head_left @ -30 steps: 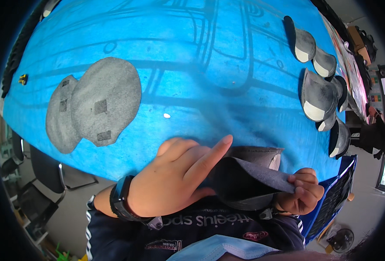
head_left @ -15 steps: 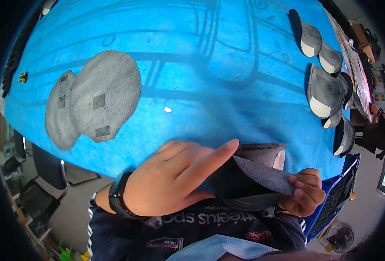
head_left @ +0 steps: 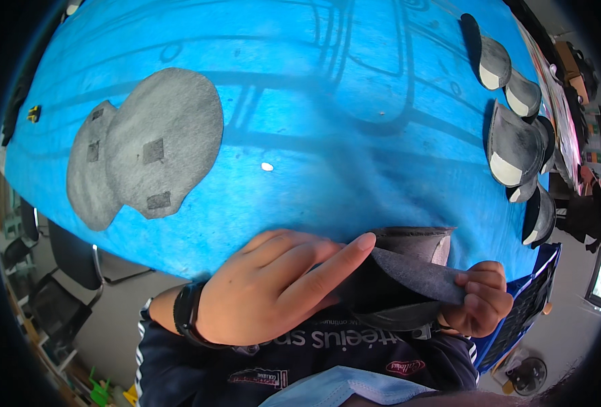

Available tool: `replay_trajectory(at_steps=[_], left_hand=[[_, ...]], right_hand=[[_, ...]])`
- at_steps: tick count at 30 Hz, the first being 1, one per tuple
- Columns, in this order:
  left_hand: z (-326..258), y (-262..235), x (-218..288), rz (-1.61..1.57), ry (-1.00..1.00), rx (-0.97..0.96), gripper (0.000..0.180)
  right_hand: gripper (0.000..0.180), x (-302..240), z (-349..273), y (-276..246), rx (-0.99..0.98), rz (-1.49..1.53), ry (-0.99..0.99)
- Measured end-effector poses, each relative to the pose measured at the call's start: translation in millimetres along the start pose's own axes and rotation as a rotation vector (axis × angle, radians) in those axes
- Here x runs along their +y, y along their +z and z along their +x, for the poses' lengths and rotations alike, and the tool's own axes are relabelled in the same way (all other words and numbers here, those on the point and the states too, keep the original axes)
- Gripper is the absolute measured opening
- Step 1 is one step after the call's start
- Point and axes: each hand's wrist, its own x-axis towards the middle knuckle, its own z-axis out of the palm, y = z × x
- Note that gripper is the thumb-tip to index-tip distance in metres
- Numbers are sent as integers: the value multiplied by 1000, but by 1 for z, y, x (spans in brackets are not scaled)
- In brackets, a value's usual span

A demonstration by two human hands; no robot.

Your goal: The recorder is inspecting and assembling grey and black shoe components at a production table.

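Note:
In front of my chest I hold a dark grey, felt-like piece (head_left: 419, 275), folded into a curved, pocket-like shape with its hollow showing. My left hand (head_left: 266, 292) grips its left end, the index finger stretched along the upper edge; the thumb is mostly hidden. The fingers of my right hand (head_left: 480, 298) pinch the right end of its upper layer. Just beyond the held piece is a second dark curved piece (head_left: 416, 239) with a pale patch, partly covered. Two flat grey felt-like pieces with small dark squares, a rounded one (head_left: 168, 136) and a narrower one (head_left: 87, 183), overlap at the left.
Several dark curved pieces with whitish patches (head_left: 514, 146) lie along the right side of the blue-covered table (head_left: 300, 197). A small white scrap (head_left: 267, 167) sits mid-table. A tiny yellow-black object (head_left: 34, 114) is at the far left. Black chairs (head_left: 63, 298) stand beyond the left edge.
Both hands and the held piece have shifted slightly right in the picture. The grip looks the same, and the things on the table have only shifted with the view.

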Motion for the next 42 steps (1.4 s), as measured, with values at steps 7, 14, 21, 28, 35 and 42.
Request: replay_trajectory(at_steps=[7,14,21,28,35,42], left_hand=[[-5,6,-8,-13,169,112,38],[-9,4,-8,113,334,107,24],[-15,6,-9,43,106,89,24],[-4,4,-5,-186,39,77,69],[-4,3,-5,-98,5,15,62],[-3,3,-4,-50,-25,36,59]], right_hand=[[14,0,-5,-3,41,29,62],[10,-5,-5,5,212,111,156],[12,-6,-6,6,262,85,164],[17,2,-9,-6,83,107,31],[17,2,-6,-2,54,41,-19],[14,1,-7,-1,47,4,-33]])
